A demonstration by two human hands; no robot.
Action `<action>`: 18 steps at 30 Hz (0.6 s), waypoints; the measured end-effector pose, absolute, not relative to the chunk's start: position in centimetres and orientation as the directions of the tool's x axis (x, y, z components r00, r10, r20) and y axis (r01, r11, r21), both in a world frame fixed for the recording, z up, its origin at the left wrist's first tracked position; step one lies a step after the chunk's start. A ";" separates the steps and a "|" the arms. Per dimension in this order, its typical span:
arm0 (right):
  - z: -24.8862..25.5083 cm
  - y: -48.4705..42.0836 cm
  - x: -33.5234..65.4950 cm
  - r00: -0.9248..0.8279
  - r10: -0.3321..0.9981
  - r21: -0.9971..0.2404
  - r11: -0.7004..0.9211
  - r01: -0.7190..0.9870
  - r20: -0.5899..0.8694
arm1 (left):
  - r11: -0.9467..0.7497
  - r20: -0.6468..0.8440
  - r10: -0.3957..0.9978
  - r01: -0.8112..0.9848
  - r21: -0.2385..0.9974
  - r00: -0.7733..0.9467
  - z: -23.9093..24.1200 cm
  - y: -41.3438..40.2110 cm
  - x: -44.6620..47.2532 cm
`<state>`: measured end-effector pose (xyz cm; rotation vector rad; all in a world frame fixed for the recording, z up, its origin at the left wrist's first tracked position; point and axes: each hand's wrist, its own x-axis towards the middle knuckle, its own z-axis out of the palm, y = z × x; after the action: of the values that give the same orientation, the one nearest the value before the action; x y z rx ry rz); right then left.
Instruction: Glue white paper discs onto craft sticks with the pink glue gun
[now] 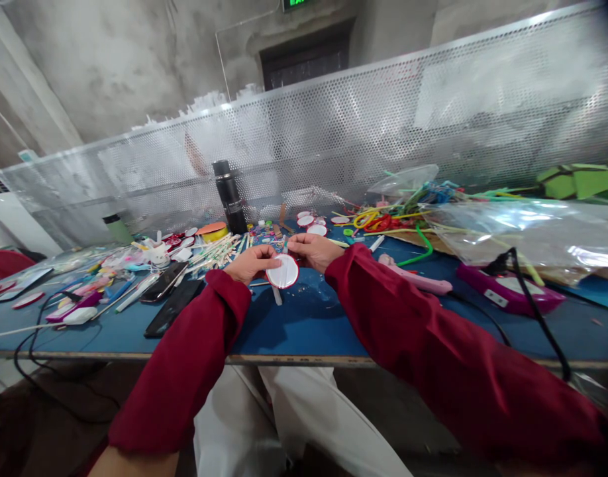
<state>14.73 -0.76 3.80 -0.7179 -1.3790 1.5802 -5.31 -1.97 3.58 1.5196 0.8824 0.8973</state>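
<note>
A white disc with a red rim is held over the blue table, tilted to face me. My left hand pinches it at its left edge between thumb and fingers. At the disc's upper right edge, the fingertips of my right hand are pressed together. A tiny greenish bit shows at those fingertips, too small to name. Just below the disc lies a short whitish strip. More white discs with red rims rest on the table beyond my right hand.
A black bottle stands behind my hands. Dark phones and many sticks lie left. To the right are a pink glue gun, a purple corded device, coloured pipe cleaners and clear plastic sheeting. A perforated metal screen borders the back.
</note>
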 end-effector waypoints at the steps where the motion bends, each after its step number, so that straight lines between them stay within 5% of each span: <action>1: 3.8 -0.7 14.7 -0.435 0.891 -0.969 0.019 -0.248 0.129 | -0.113 0.076 0.897 0.060 0.992 0.435 3.6 -2.0 -5.3; 18: 3.6 -0.5 14.7 -0.445 0.886 -0.965 0.011 -0.261 0.130 | -0.104 0.063 0.896 0.070 0.992 0.440 3.7 -2.2 -5.2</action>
<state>14.74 -0.49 3.63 -0.6986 -1.3738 1.5970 -5.23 -2.15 3.73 1.5191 0.8874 0.8801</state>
